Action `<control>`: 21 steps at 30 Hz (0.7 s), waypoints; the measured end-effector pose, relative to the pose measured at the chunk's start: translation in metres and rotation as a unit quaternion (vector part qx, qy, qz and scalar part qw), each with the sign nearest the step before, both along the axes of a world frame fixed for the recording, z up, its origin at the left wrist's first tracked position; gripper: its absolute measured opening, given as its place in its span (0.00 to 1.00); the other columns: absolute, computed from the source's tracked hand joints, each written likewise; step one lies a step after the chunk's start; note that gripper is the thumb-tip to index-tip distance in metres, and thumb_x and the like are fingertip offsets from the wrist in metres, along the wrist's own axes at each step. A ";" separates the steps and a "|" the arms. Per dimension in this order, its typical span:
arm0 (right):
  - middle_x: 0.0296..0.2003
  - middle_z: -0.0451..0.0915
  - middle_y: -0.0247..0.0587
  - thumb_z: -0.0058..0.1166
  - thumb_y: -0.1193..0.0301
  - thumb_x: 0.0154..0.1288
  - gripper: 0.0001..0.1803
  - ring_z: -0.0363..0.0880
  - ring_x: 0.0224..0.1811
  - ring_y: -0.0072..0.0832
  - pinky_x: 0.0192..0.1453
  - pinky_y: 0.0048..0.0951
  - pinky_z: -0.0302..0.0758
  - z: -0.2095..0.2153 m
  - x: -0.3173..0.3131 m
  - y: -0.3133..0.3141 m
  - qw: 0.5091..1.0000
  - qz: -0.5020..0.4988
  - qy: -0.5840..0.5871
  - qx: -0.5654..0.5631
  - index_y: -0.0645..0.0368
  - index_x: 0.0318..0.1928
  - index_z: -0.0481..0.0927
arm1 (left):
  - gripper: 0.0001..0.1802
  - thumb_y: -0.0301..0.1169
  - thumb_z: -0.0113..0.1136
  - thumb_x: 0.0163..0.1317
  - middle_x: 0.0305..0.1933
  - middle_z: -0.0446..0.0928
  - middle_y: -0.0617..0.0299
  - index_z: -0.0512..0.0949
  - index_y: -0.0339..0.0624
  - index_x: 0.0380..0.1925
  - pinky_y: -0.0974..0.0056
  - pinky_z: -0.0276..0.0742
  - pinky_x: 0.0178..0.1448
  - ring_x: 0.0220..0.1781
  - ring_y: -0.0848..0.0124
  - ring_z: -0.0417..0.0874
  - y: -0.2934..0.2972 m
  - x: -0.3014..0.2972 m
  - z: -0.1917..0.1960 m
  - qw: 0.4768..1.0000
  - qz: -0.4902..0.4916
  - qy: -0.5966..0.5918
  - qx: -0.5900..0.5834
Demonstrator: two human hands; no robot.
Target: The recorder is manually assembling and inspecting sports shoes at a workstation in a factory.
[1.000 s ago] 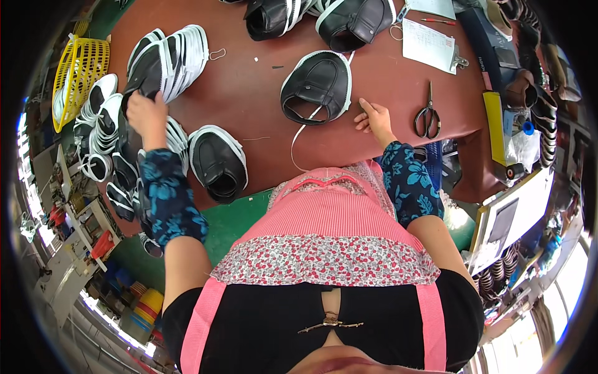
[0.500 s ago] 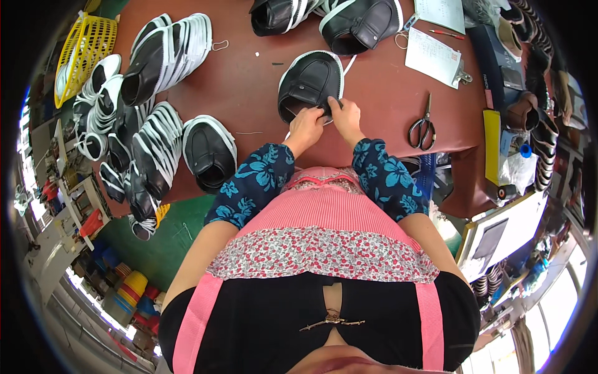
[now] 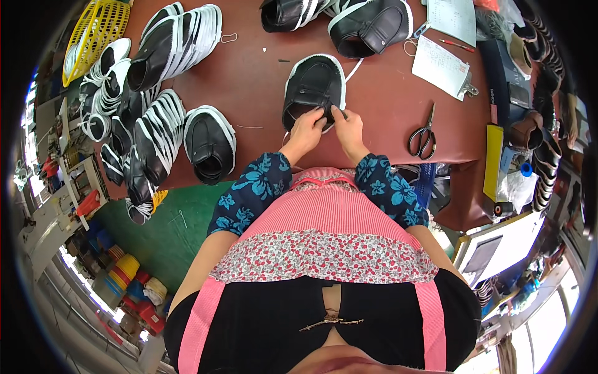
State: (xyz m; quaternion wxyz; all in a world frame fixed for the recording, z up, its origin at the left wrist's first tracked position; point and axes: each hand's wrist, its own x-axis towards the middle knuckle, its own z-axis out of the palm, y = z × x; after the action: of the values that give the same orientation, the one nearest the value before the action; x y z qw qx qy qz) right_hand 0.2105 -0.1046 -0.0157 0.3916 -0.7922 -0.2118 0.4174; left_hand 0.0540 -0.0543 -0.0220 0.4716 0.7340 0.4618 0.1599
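Observation:
A black leather shoe upper (image 3: pixel 313 82) with a white edge lies on the reddish-brown table, its toe pointing away from me. My left hand (image 3: pixel 304 132) grips the near, heel-side rim between thumb and fingers. Just beside it, my right hand (image 3: pixel 349 131) pinches the same rim at the right corner. Both hands are closed, with the fingertips close together, and partly cover the heel edge. Anything small between the fingertips cannot be made out. A white strip (image 3: pixel 354 68) sticks out from the upper's right side.
Nested black-and-white uppers (image 3: pixel 163 140) crowd the table's left, beside a single upper (image 3: pixel 210 144). More uppers (image 3: pixel 370 28) lie at the far side. Scissors (image 3: pixel 423 138) rest to the right, below a clipboard with paper (image 3: pixel 440 67). A yellow basket (image 3: pixel 93 37) stands far left.
The view has shifted slightly. Both hands keep hold of the upper's near rim, and the upper lies a little more upright, its toe turned less to the right.

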 end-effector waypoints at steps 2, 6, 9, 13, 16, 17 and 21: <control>0.21 0.78 0.34 0.68 0.55 0.79 0.26 0.73 0.25 0.22 0.32 0.36 0.72 0.002 0.005 -0.002 1.000 0.010 0.009 0.002 0.67 0.31 0.86 | 0.15 0.34 0.64 0.77 0.54 0.88 0.43 0.85 0.34 0.54 0.44 0.83 0.61 0.56 0.38 0.87 -0.006 0.002 -0.002 0.997 0.038 -0.042 0.045; 0.22 0.81 0.41 0.66 0.52 0.79 0.28 0.80 0.26 0.27 0.35 0.38 0.77 0.005 0.021 -0.014 0.990 0.139 0.002 0.010 0.68 0.34 0.87 | 0.14 0.35 0.66 0.77 0.51 0.88 0.42 0.87 0.37 0.53 0.45 0.84 0.59 0.55 0.42 0.89 -0.011 -0.006 0.031 0.992 -0.029 0.115 -0.049; 0.23 0.84 0.48 0.64 0.50 0.80 0.28 0.85 0.28 0.32 0.37 0.39 0.80 -0.017 0.065 -0.001 0.983 0.161 -0.087 0.011 0.67 0.36 0.89 | 0.15 0.38 0.67 0.77 0.52 0.88 0.48 0.88 0.39 0.53 0.46 0.85 0.59 0.55 0.48 0.90 -0.018 0.000 0.087 0.975 -0.061 0.211 -0.041; 0.34 0.89 0.62 0.61 0.44 0.78 0.30 0.92 0.39 0.59 0.46 0.57 0.84 -0.029 0.081 0.053 0.957 0.231 -0.171 0.036 0.62 0.38 0.91 | 0.31 0.51 0.64 0.79 0.76 0.81 0.52 0.83 0.42 0.71 0.44 0.76 0.78 0.77 0.47 0.81 -0.012 0.002 0.054 0.961 -0.041 0.132 0.241; 0.43 0.92 0.60 0.55 0.40 0.78 0.31 0.92 0.49 0.62 0.55 0.59 0.88 -0.029 0.067 0.079 0.897 0.324 -0.282 -0.103 0.56 0.46 0.94 | 0.43 0.60 0.57 0.80 0.91 0.62 0.49 0.69 0.44 0.84 0.32 0.58 0.89 0.91 0.44 0.61 -0.017 0.004 0.010 0.952 -0.097 0.236 0.171; 0.43 0.92 0.60 0.55 0.40 0.78 0.31 0.92 0.49 0.62 0.55 0.59 0.88 -0.030 0.066 0.077 0.896 0.326 -0.282 -0.104 0.56 0.46 0.94 | 0.43 0.60 0.57 0.80 0.91 0.62 0.49 0.69 0.44 0.84 0.32 0.58 0.89 0.91 0.44 0.61 -0.018 0.004 0.004 0.952 -0.096 0.236 0.169; 0.44 0.92 0.65 0.56 0.44 0.78 0.31 0.92 0.49 0.64 0.57 0.61 0.88 -0.025 0.067 0.057 0.854 0.416 -0.267 -0.163 0.63 0.47 0.93 | 0.43 0.58 0.59 0.79 0.91 0.62 0.49 0.69 0.44 0.84 0.32 0.58 0.88 0.90 0.44 0.62 -0.017 0.008 0.002 0.945 -0.084 0.266 0.170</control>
State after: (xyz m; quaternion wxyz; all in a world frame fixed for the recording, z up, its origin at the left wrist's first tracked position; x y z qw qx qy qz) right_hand 0.2780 -0.0476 -0.0407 -0.0251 -0.7639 -0.5467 0.3421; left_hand 0.0620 -0.0715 -0.0200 0.2114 0.8551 0.4734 -0.0052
